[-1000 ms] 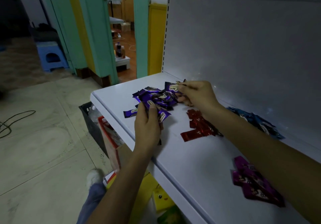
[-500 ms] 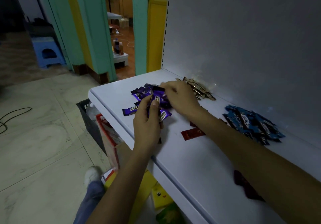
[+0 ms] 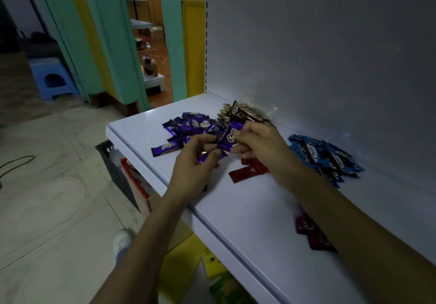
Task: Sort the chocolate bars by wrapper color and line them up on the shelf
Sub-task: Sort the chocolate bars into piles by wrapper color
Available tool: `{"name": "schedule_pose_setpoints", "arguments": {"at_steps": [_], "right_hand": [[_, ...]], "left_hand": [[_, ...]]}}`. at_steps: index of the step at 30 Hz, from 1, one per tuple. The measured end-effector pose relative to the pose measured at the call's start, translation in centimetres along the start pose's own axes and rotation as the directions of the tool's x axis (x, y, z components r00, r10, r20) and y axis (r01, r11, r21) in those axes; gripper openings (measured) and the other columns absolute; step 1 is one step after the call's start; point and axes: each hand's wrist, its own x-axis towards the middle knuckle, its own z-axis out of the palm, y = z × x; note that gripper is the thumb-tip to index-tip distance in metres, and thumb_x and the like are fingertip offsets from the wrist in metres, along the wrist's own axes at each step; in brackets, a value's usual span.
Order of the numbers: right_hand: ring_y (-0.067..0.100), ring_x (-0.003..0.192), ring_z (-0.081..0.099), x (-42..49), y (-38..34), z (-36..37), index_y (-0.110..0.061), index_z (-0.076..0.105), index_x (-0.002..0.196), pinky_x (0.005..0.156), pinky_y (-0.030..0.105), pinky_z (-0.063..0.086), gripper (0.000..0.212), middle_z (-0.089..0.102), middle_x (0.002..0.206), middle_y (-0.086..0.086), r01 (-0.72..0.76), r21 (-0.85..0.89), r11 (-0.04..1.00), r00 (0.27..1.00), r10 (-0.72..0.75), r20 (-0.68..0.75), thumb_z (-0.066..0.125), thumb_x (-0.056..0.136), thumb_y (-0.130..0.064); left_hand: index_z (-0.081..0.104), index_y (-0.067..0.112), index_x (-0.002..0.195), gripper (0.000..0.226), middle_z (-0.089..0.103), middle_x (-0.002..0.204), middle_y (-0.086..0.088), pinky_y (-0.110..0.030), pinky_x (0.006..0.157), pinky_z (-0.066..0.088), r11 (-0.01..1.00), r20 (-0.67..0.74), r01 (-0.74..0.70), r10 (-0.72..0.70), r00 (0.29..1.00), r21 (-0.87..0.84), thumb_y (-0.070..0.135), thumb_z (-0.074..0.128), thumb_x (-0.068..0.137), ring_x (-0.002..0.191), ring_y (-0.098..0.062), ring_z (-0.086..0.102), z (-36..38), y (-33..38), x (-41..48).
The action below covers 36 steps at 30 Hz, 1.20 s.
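Both left grip (image 3: 195, 162) and right grip (image 3: 259, 143) pinch the ends of a light, slippery purple bar (image 3: 230, 136), three o'clock of the purple pile (image 3: 188, 126).

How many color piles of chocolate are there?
5: purple pile far left, gold pile at the back, blue pile right, red pile by the right hand, magenta pile nearest. Some are partly hidden.

Red bars (image 3: 243, 173) and magenta bars (image 3: 306, 227) partly behind right arm (image 3: 342, 209)
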Motion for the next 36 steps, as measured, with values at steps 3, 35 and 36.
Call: {"name": "schedule_pose_setpoints", "arguments": {"at_steps": [3, 35, 36], "right_hand": [[0.007, 0.063, 0.060, 0.0, 0.5, -0.2, -0.018, 0.061, 0.084, 0.061, 0.023, 0.049, 0.015, 0.063, 0.070, -0.006, -0.047, -0.016, 0.999, 0.997, 0.046, -0.060, 0.054, 0.094, -0.010], [0.023, 0.067, 0.061, 9.0, -0.2, 5.7, -0.008, 0.070, 0.079, 0.065, 0.038, 0.050, 0.038, 0.067, 0.073, 0.008, 0.197, -0.618, 0.761, 0.948, -0.308, -0.078, 0.050, 0.096, -0.036], [0.022, 0.065, 0.060, 7.8, -0.7, 5.5, -0.008, 0.069, 0.082, 0.062, 0.036, 0.049, 0.040, 0.067, 0.074, 0.008, 0.179, -0.479, 0.859, 0.961, -0.257, -0.101, 0.048, 0.097, -0.038]], "left_hand": [[0.054, 0.025, 0.112, 0.029, 0.066, 0.100, 0.002, -0.020, 0.071, 0.055, 0.998, -0.004, -0.002, 0.002, 1.000, 0.059, 0.007, 0.062, 0.090, 0.083, -0.008, 0.067, -0.2, -0.1, 0.1], [0.054, 0.023, 0.092, 0.016, 0.057, 0.067, -0.002, -0.020, 0.043, 0.038, 0.972, -0.451, -0.006, -0.104, 0.886, -0.236, 0.028, 0.042, 0.101, 0.043, -0.005, 0.047, 0.0, -0.4, -0.1], [0.054, 0.024, 0.094, 0.020, 0.056, 0.064, -0.002, -0.021, 0.044, 0.037, 0.970, -0.452, -0.004, -0.110, 0.885, -0.243, 0.031, 0.037, 0.103, 0.044, -0.006, 0.047, 0.0, -0.3, -0.1]]}}
